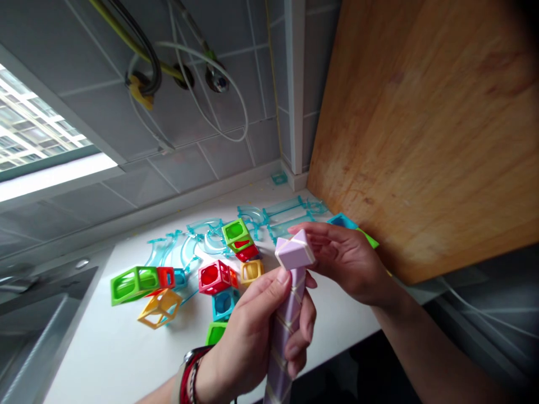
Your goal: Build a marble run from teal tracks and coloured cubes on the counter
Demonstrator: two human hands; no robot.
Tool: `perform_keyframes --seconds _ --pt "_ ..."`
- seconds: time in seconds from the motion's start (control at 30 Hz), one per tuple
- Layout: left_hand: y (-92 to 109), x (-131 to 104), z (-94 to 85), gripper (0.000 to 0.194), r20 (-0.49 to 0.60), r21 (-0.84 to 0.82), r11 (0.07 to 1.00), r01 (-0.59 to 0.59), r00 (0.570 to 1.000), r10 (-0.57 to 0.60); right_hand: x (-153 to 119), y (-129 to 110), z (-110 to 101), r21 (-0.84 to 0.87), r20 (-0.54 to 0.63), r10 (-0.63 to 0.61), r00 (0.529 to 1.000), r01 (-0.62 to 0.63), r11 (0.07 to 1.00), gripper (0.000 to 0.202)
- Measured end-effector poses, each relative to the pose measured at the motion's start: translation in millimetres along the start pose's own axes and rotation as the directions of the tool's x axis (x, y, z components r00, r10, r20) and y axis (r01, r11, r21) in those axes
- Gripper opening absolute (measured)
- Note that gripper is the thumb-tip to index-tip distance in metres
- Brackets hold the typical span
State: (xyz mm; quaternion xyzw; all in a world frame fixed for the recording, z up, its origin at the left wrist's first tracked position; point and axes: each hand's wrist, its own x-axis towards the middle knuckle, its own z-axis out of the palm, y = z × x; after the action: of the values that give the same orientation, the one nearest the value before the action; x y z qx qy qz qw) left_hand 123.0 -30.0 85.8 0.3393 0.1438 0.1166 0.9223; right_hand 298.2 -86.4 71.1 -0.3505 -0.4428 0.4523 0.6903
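My left hand (261, 331) is wrapped round a purple-and-white twisty snake puzzle (287, 311), its thumb lying along the near side. The puzzle is a long straight bar of wedge pieces, with the top end turned crosswise. My right hand (351, 261) closes in on that top end from the right, its fingers curled around and behind it. Some right fingertips are hidden by the end piece. Behind the left hand lie a red cube frame (214, 277), a blue cube frame (224, 303) and a yellow cube frame (251, 271).
On the white countertop (109, 348) are green cube frames (135, 285), another yellow frame (160, 308) and clear blue track pieces (206, 235). A wooden board (429, 134) leans at the right. Hoses and a cable (244, 112) hang on the tiled wall. A sink edge is at left.
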Motion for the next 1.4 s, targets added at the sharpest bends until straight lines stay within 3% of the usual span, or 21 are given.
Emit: perform_keyframes --seconds 0.13,0.2,0.3,0.47,0.57,0.7,0.8,0.87,0.97,1.03,1.13,1.23,1.4 --pt "5.1 0.3 3.4 0.032 -0.044 -0.058 0.997 0.050 0.998 -0.052 -0.2 -3.0 4.4 -0.003 0.013 0.016 1.000 -0.016 1.000 0.030" --pt "9.8 0.1 3.3 0.037 -0.007 -0.124 0.983 0.132 0.991 -0.134 -1.0 -2.4 6.8 0.009 0.006 -0.012 1.000 0.012 1.000 0.025" --pt "16.2 -1.3 0.9 0.054 0.081 -0.201 0.944 0.260 0.965 -0.248 -3.1 -0.1 9.0 0.011 -0.007 -0.085 0.996 0.085 0.996 0.023" --pt "18.4 -6.2 -2.0 0.049 0.199 -0.202 0.916 0.346 0.931 -0.307 -5.8 1.4 4.8 -0.066 0.056 -0.230 0.971 0.234 0.970 0.022" --pt "15.6 -6.4 -1.5 0.058 0.210 -0.192 0.906 0.376 0.918 -0.336 -6.4 1.9 0.7 -0.180 0.112 -0.340 0.934 0.356 0.917 0.024" --pt "7.7 -3.8 -1.5 0.071 0.081 -0.051 0.983 0.174 0.982 -0.169 -8.8 0.4 2.1 -0.283 0.095 -0.400 0.912 0.410 0.867 0.016" --pt "-0.3 -4.9 -3.7 0.045 0.051 -0.004 1.000 -0.012 0.999 0.012 -11.6 -5.3 7.7 -0.300 0.010 -0.444 0.896 0.427 0.853 0.016" --pt "-3.8 -7.2 -4.7 0.035 0.038 0.015 0.996 -0.083 0.996 0.082 -14.0 -11.2 11.7 -0.287 -0.036 -0.420 0.907 0.393 0.874 0.015" --pt "-3.0 -9.6 -2.0 0.036 -0.047 0.059 0.985 -0.161 0.985 0.164 -18.6 -20.0 16.2 -0.206 -0.087 -0.211 0.974 0.190 0.960 0.015" --pt "0.5 -9.8 1.7 0.036 -0.088 0.104 0.976 -0.189 0.976 0.198 -21.7 -23.6 18.3 -0.140 -0.075 -0.063 0.995 0.052 0.989 0.034" --pt "4.3 -10.0 5.6 0.031 -0.120 0.190 0.970 -0.150 0.977 0.174 -24.4 -25.2 22.5 -0.188 -0.060 0.021 0.998 -0.032 0.982 0.059" --pt "4.3 -11.1 5.4 0.032 -0.135 0.249 0.964 -0.091 0.983 0.128 -23.8 -25.7 27.9 -0.294 -0.142 0.011 0.990 -0.052 0.954 0.043" --pt "5.2 -8.5 7.8 0.026 -0.069 0.297 0.944 -0.141 0.983 0.169 -20.0 -27.4 29.3 -0.190 -0.226 0.039 0.973 -0.084 0.978 0.029"
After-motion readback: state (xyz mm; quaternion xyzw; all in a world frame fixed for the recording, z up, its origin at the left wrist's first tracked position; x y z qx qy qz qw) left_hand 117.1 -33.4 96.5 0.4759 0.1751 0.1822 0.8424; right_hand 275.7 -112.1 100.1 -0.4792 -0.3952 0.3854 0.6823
